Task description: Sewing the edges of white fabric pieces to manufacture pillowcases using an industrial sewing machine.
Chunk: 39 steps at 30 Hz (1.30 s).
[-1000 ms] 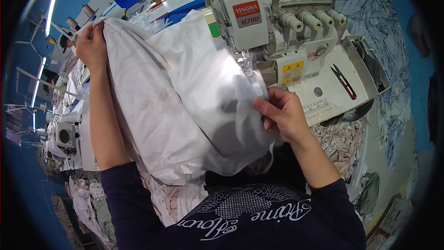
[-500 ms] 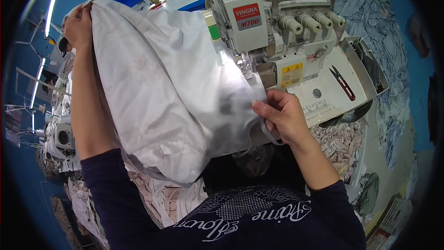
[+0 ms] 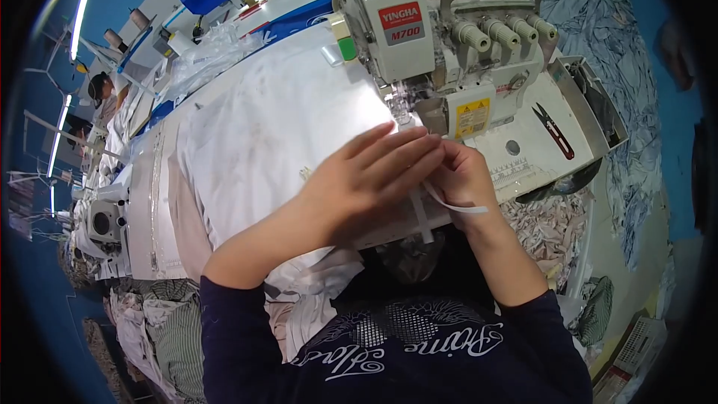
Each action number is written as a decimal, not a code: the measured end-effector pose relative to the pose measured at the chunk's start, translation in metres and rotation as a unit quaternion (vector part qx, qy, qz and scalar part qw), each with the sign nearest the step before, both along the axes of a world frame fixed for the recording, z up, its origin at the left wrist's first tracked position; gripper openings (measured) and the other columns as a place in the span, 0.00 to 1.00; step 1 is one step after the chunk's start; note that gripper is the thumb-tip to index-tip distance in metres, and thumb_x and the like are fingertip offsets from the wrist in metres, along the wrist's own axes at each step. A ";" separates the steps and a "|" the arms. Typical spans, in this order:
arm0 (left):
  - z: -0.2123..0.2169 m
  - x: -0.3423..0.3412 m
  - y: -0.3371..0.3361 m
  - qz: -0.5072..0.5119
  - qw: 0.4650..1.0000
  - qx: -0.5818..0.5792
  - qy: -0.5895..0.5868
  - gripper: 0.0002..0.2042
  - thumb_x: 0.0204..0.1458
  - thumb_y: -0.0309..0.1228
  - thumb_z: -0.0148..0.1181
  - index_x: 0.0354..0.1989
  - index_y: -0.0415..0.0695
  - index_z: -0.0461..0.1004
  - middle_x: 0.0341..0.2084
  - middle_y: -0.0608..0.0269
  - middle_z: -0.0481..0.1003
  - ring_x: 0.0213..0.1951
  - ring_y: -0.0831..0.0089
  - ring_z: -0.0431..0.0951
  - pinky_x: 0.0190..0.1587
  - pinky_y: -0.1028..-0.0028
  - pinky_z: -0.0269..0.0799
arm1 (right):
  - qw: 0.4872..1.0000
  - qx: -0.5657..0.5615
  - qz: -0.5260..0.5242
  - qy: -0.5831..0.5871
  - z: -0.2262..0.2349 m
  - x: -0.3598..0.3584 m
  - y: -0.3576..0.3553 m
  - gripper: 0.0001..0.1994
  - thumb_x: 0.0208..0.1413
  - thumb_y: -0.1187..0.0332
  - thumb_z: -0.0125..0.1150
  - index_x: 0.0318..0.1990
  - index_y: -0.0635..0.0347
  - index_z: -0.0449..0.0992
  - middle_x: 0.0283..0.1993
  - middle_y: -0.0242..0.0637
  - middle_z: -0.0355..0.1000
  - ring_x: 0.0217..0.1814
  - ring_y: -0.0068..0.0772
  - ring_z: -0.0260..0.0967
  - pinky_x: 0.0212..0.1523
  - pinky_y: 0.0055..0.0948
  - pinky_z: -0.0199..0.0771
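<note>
White fabric (image 3: pixel 262 97) lies spread over the table, its right edge at the needle area of an overlock sewing machine (image 3: pixel 396 30). My left hand (image 3: pixel 366 176) rests palm down on the cloth just in front of the presser foot, fingers stretched out together and its thumb hidden. Right beside it, my right hand (image 3: pixel 464 176) is closed in a pinch, partly covered by the left fingers. A narrow white strip (image 3: pixel 421 217) comes out from between the hands. One end hangs over the table edge, and another length crosses my right wrist.
Red-handled thread snips (image 3: pixel 553 133) lie on the machine's right plate, beside an open metal tray (image 3: pixel 591 101). Fabric scraps (image 3: pixel 550 239) fill the space below. A blue-grey cloth heap (image 3: pixel 591 22) is at the right. Clear plastic bags (image 3: pixel 213 52) lie at the far left.
My left hand has let go of the raised cloth at the far left and come across to the needle area. The fabric now lies flat, and my right hand has shifted slightly.
</note>
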<state>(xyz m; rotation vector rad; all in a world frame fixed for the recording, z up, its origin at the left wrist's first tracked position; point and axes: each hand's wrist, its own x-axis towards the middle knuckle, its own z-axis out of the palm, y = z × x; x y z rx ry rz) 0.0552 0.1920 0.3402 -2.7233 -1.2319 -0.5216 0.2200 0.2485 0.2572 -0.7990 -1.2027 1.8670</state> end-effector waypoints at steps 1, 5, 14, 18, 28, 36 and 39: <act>-0.004 0.002 -0.001 0.005 1.000 0.001 0.002 0.30 0.35 0.30 0.63 0.54 0.46 0.67 0.50 0.60 0.69 0.51 0.62 0.70 0.56 0.66 0.64 | 0.999 0.019 -0.008 0.040 0.000 -0.001 -0.003 0.06 0.55 0.70 0.58 0.35 0.64 0.74 0.25 0.26 0.70 0.23 0.11 0.62 0.22 0.13 0.60; -0.027 -0.007 0.011 0.035 0.992 0.123 0.021 0.28 0.33 0.24 0.59 0.51 0.45 0.71 0.43 0.63 0.71 0.40 0.66 0.72 0.44 0.70 0.71 | 0.998 -0.065 0.003 -0.018 0.028 0.003 -0.012 0.08 0.58 0.68 0.54 0.40 0.64 0.74 0.28 0.27 0.71 0.28 0.12 0.65 0.27 0.12 0.62; -0.018 -0.023 0.014 0.048 0.986 0.147 -0.069 0.14 0.38 0.22 0.59 0.37 0.38 0.73 0.39 0.60 0.73 0.40 0.63 0.73 0.35 0.72 0.72 | 0.997 0.050 -0.027 -0.056 0.011 0.004 -0.006 0.12 0.59 0.61 0.54 0.33 0.62 0.73 0.19 0.29 0.67 0.15 0.13 0.57 0.16 0.14 0.56; -0.024 -0.033 0.010 -0.020 0.994 0.103 -0.032 0.15 0.37 0.22 0.59 0.37 0.38 0.73 0.41 0.59 0.73 0.47 0.63 0.74 0.40 0.71 0.75 | 0.989 0.111 -0.049 -0.083 0.009 0.002 -0.009 0.12 0.59 0.61 0.54 0.31 0.62 0.72 0.18 0.28 0.66 0.14 0.14 0.57 0.17 0.15 0.57; -0.010 -0.031 0.006 -0.017 0.997 0.069 -0.027 0.15 0.40 0.26 0.55 0.40 0.41 0.75 0.38 0.61 0.75 0.45 0.66 0.76 0.42 0.71 0.75 | 0.713 0.627 -0.218 -0.227 0.008 -0.002 -0.013 0.18 0.39 0.74 0.67 0.43 0.53 0.77 0.30 0.31 0.64 0.21 0.27 0.62 0.22 0.22 0.66; -0.006 -0.045 0.022 0.036 0.997 0.010 -0.073 0.15 0.41 0.21 0.52 0.40 0.42 0.75 0.42 0.60 0.75 0.45 0.63 0.75 0.46 0.69 0.72 | 0.708 0.616 -0.246 -0.244 0.014 -0.009 -0.005 0.12 0.42 0.74 0.66 0.38 0.56 0.78 0.26 0.32 0.65 0.21 0.29 0.65 0.20 0.24 0.66; -0.003 -0.051 0.035 0.076 0.995 0.020 -0.068 0.18 0.38 0.17 0.52 0.40 0.43 0.75 0.41 0.59 0.75 0.44 0.63 0.76 0.45 0.70 0.72 | 0.715 0.605 -0.265 -0.229 0.012 -0.005 -0.001 0.11 0.42 0.74 0.66 0.37 0.57 0.78 0.27 0.32 0.66 0.22 0.27 0.65 0.19 0.23 0.65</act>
